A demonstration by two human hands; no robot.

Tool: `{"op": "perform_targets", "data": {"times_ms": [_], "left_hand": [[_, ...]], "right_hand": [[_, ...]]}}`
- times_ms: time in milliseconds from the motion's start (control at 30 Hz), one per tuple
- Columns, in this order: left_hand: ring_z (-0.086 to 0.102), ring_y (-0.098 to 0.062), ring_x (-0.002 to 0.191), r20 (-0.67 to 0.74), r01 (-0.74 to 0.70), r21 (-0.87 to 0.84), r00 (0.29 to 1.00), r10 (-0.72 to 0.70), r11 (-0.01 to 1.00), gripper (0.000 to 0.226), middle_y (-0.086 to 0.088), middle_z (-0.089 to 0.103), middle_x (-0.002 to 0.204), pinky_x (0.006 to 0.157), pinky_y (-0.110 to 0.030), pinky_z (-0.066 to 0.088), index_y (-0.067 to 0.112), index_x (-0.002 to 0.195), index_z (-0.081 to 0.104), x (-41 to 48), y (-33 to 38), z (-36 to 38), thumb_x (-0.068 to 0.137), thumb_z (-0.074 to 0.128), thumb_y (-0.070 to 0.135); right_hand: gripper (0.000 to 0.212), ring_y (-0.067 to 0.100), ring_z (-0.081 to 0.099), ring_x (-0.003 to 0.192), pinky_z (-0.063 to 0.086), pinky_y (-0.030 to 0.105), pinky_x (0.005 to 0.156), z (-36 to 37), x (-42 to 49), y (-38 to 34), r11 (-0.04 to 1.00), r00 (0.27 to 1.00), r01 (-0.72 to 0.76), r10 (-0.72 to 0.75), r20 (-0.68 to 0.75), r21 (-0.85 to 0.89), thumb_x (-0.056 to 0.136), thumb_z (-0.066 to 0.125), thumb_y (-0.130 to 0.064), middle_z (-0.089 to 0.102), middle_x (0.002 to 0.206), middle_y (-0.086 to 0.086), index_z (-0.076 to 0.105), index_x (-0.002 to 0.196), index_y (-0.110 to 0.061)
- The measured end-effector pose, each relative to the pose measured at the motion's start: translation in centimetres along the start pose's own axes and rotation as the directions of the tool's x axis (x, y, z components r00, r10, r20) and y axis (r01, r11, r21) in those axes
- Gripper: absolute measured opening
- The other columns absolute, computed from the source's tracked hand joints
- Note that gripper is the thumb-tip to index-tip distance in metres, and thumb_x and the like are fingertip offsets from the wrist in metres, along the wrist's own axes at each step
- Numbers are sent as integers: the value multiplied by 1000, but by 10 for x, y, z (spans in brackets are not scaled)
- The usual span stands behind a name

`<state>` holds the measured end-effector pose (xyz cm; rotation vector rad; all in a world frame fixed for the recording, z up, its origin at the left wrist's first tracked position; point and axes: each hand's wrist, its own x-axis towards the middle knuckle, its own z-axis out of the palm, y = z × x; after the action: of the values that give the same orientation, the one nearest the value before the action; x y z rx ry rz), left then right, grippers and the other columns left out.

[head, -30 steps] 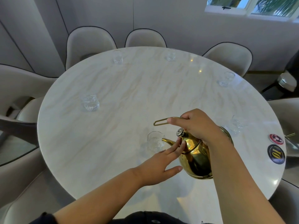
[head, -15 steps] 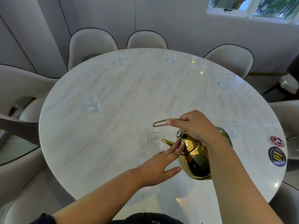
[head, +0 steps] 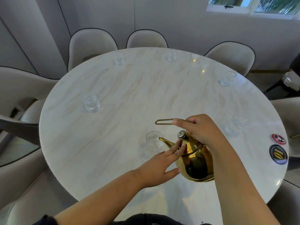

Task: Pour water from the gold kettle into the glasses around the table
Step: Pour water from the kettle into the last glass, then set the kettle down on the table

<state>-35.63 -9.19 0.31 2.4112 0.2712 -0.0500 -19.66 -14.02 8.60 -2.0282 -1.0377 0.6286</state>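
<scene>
I count six glasses (head: 90, 103), one gold kettle (head: 194, 163) and two discs (head: 278, 154) on the round marble table (head: 129, 88), with chairs (head: 92, 43) around. Right hand (head: 203, 129) grips the handle (head: 164, 121); the left hand (head: 155, 168) touches its lid (head: 190, 142) with straight fingers (head: 176, 147).

Grey panelled wall (head: 178, 21); beige chairs (head: 90, 43) ring round marble table (head: 129, 88); window (head: 253, 4) top right (foliage outside).

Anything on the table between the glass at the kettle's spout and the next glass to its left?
No. In the head view, only bare marble tabletop lies between the glass at the spout and the left glass.
</scene>
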Motion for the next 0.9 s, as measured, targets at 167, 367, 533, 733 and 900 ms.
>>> {"op": "perform_targets", "data": {"times_ms": [167, 367, 533, 733, 900], "left_hand": [[20, -11, 142, 6, -6, 56, 1000, 5, 998, 68, 20, -24, 150, 115, -26, 7, 44, 138, -18, 6, 2, 6, 99, 37, 42], [8, -6, 144, -20, -14, 126, 1000, 17, 992, 70, 19, -27, 149, 112, -26, -1, 41, 139, -20, 15, 4, 18, 98, 37, 43], [-17, -3, 140, -51, 22, 143, 999, -15, 989, 70, 19, -31, 147, 112, -27, -7, 42, 140, -19, 22, 9, 31, 98, 36, 43], [-23, -1, 139, -47, 59, 163, 998, -52, 985, 70, 22, -29, 148, 111, -27, -10, 44, 141, -18, 34, 11, 43, 98, 37, 42], [-24, -4, 140, -53, 73, 164, 996, -65, 984, 71, 21, -29, 148, 112, -27, -11, 41, 143, -15, 49, 17, 51, 98, 39, 40]], "right_hand": [[56, 11, 31, 42, 34, 30, 54, -6, -5, 16, 995, 999, -14, 18, -37, 95, 74, 71, -51, 31, 41, -5, 39, 45, -16], [53, 6, 32, 38, 34, 27, 53, -11, -10, 36, 978, 998, -6, 19, -62, 207, 77, 71, -45, 32, 38, -9, 41, 40, -22], [49, 11, 28, 42, 30, 29, 53, -15, -12, 54, 944, 998, 6, 16, -62, 331, 75, 73, -39, 28, 42, -5, 44, 51, -7], [52, 12, 22, 39, 34, 30, 62, -19, -16, 79, 844, 989, -32, 103, -104, 535, 69, 74, -40, 25, 39, -4, 36, 41, -15], [57, 13, 22, 39, 37, 12, 49, -25, -16, 101, 772, 974, -18, 157, -164, 635, 75, 74, -36, 24, 37, -2, 34, 38, -16]]}}
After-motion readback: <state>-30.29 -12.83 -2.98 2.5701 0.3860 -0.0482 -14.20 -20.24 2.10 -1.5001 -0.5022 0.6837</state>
